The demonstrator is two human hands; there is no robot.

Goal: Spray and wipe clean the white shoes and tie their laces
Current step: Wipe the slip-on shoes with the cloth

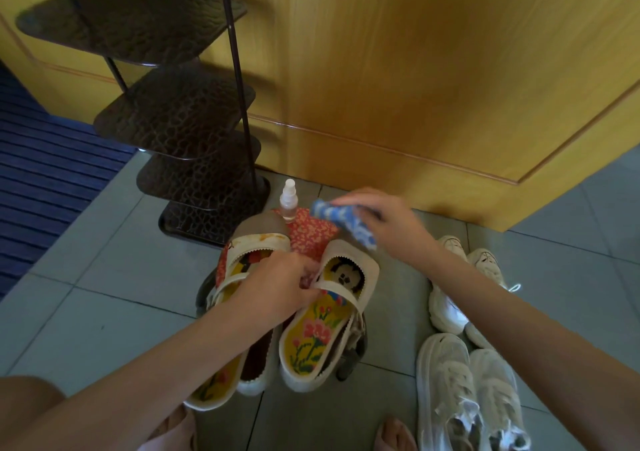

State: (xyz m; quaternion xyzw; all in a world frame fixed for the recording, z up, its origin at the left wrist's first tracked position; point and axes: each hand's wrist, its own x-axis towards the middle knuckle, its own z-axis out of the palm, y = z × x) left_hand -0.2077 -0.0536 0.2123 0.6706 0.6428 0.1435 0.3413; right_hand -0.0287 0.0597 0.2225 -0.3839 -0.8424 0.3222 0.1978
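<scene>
White sneakers [467, 395] are laid on the floor [104, 312], right side. A beige shoe [365, 270] is pinched by the left hand [277, 284]; a blue cloth [343, 224] is gripped by the right hand [391, 222] near a spray bottle [288, 201].

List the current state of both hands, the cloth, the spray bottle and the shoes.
left hand: grips the cream strap shoes at their straps.
right hand: holds the blue cloth, raised above the shoes.
spray bottle: upright behind the shoes, untouched.
cream strap shoes: side by side, insoles showing.
white sneakers: on the floor, untouched; laces unclear.
</scene>
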